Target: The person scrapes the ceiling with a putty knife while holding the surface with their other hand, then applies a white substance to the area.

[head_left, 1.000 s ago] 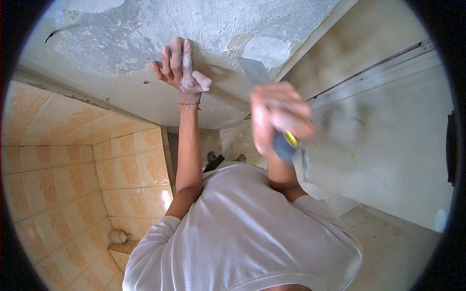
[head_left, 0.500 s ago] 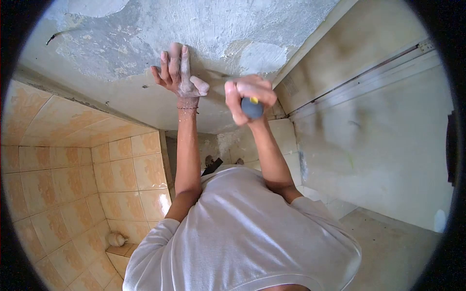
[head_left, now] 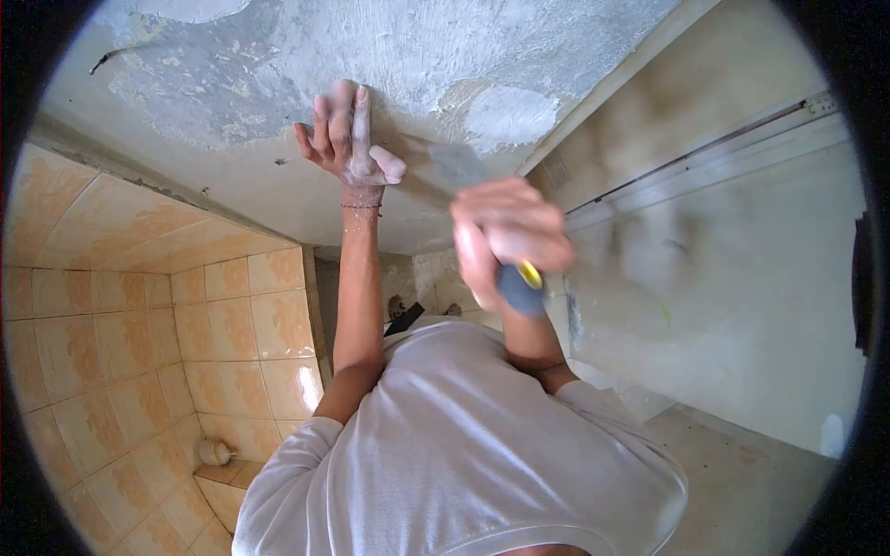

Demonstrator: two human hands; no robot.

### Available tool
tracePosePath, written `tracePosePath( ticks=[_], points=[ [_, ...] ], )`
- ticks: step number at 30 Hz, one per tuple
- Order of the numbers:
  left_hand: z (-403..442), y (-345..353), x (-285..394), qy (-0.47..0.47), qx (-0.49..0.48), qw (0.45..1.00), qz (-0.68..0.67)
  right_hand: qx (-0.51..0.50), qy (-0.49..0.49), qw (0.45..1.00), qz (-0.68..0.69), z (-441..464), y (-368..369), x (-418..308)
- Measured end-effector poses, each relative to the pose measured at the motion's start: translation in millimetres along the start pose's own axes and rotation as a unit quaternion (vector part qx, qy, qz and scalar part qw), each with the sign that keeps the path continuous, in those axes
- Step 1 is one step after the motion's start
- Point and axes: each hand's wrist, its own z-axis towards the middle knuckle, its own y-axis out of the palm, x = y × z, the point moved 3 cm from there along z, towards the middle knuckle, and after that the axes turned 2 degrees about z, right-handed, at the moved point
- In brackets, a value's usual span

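Observation:
My left hand [head_left: 350, 148] rests against the wall [head_left: 278, 195] with its fingers spread, its skin coated in pale dust. To its right, my right hand [head_left: 510, 232] is wrapped around a scraper [head_left: 521, 291], blurred by motion. The butt of its dark grey handle with a yellow mark points toward me. A flat greyish blade, smeared, juts from the far side of the fist toward the wall; I cannot tell if it touches. Above both hands the wall surface is rough and grey, with a whitish bare patch [head_left: 510, 116].
A wall of orange-patterned tiles [head_left: 83, 361] stands at the left, with a small round pale object [head_left: 213, 452] on a ledge. On the right is a large pale panel [head_left: 723, 278] with a frame along its edge. A short wire [head_left: 100, 63] sticks out of the wall at upper left.
My right hand has moved back toward me and slightly right with the scraper, and more of the blade shows. My left hand stays in the same spot on the wall.

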Motion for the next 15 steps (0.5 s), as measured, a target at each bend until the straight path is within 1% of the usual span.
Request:
tracePosePath(
  ticks=[2, 4, 5, 6, 8, 9, 11, 12, 14, 15],
  points=[
    [-1.5, 1.1, -1.2, -0.001, -0.009, 1.0, -0.002, -0.049, -0.043, 0.998, 0.012, 20.9, -2.8, -25.7],
    [-0.9, 1.8, -1.0, 0.005, 0.001, 1.0, -0.001, -0.003, -0.014, 1.0, -0.01, 5.8, -1.4, -11.5],
    [-1.0, 0.9, 0.7, 0.006, 0.002, 1.0, -0.005, 0.03, -0.003, 0.998, -0.053, -5.4, 2.1, 11.0],
    [-1.2, -0.2, 1.8, -0.009, -0.012, 1.0, -0.002, -0.006, 0.036, 0.992, -0.124, -12.9, -3.8, 28.5],
    [-2.0, -1.2, 0.7, -0.023, -0.023, 0.999, 0.003, -0.002, 0.049, 0.992, -0.116, -32.5, -6.7, 37.3],
    [-2.3, 0.0, -0.5, -0.013, -0.02, 1.0, 0.004, -0.002, 0.046, 0.992, -0.115, -21.9, -4.0, 29.0],
    [-3.6, 0.9, -0.9, -0.007, -0.019, 1.0, 0.007, 0.01, 0.01, 1.0, 0.0, 0.2, -2.1, -7.9],
    [-2.7, 0.8, -0.7, -0.003, -0.015, 1.0, 0.005, 0.01, 0.011, 1.0, 0.0, 8.3, -1.7, -19.2],
    [-1.7, 1.9, -1.8, 0.005, -0.012, 1.0, 0.002, 0.016, -0.029, 0.999, -0.018, 18.3, -0.8, -35.5],
    [-1.7, 3.1, -1.9, 0.0, 0.008, 1.0, -0.008, 0.013, -0.06, 0.996, -0.061, 13.5, -1.4, -25.6]
  ],
)
